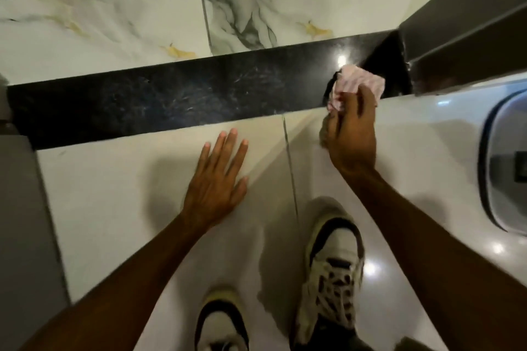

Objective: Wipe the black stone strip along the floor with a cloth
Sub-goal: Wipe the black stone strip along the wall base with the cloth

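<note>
The pale floor tiles (114,194) are filling the view, and the black stone strip (171,100) is crossing them from left to right. The left hand (216,182) is lying flat on a tile, fingers spread. The right hand (352,134) is gripping the bunched pink cloth (356,85), pressing it onto the strip's right end. Two sneakers (333,265) are standing below.

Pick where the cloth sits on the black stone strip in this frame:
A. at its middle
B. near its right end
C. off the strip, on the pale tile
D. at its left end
B: the right hand presses the cloth onto the black stone strip near its right end, while the left hand lies flat on the pale tile.
</note>
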`<state>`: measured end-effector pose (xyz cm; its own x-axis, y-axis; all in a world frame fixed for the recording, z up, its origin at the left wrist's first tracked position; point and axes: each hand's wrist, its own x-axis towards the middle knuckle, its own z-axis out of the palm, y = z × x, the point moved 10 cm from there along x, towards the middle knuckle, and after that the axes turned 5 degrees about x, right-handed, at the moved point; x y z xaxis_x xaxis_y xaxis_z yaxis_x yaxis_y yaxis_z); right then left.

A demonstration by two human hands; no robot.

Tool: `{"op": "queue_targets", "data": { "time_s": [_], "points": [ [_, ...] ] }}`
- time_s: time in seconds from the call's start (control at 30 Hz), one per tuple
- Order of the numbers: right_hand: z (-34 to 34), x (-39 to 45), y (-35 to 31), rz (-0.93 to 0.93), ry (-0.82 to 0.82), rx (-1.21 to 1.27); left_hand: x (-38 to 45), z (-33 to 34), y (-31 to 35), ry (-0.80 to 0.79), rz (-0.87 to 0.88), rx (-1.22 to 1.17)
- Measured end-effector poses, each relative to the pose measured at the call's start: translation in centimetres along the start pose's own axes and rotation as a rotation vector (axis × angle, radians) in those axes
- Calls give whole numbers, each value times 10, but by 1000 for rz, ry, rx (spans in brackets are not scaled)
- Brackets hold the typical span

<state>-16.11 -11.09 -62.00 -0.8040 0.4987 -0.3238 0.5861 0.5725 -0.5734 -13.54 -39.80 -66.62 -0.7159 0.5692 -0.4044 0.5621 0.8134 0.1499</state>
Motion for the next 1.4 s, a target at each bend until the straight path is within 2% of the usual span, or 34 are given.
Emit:
{"op": "queue_targets", "data": {
  "time_s": [0.07,0.13,0.2,0.27,0.3,0.37,0.43,0.47,0.6,0.73,0.87,0.93,1.0,1.07,1.13,1.2,1.27,1.33,1.4],
  "points": [
    [2,11,0,-158,195,-160,9,9,0,131,41,-5],
    [7,21,-5,-279,316,-281,10,12,-2,245,53,-18],
    [13,40,-12,-245,370,-304,11,13,-4,286,50,-22],
    [18,53,-30,-160,404,-212,11,13,-7,280,39,-19],
    [23,53,-44,-167,380,-164,10,11,-6,271,38,-15],
    [39,30,-64,-302,268,-168,8,8,-4,256,49,-15],
    [46,-15,-53,-435,185,-286,8,3,-5,254,53,-31],
    [40,-35,-35,-446,201,-355,8,1,-5,255,53,-38],
    [-3,-34,26,-200,343,-479,9,5,-5,270,72,-39],
    [-3,46,-8,-177,411,-422,10,9,-6,307,64,-27],
    [55,72,-76,-345,249,-380,9,6,-5,336,62,-2],
    [70,37,-77,-461,165,-351,8,2,-5,351,74,-1],
    [67,-6,-52,-525,106,-355,8,-1,-4,352,67,9],
    [45,-29,-16,-459,161,-391,8,-2,-3,341,66,15],
    [17,-21,13,-257,272,-395,9,-1,-3,330,68,20],
    [0,4,17,-121,363,-385,10,0,-3,327,73,7],
    [3,41,2,-85,380,-364,11,2,-3,329,77,-2],
    [21,70,-31,-175,318,-358,12,2,-2,338,74,-9],
    [45,63,-56,-373,206,-398,12,3,-3,329,67,-8]
  ]
}}
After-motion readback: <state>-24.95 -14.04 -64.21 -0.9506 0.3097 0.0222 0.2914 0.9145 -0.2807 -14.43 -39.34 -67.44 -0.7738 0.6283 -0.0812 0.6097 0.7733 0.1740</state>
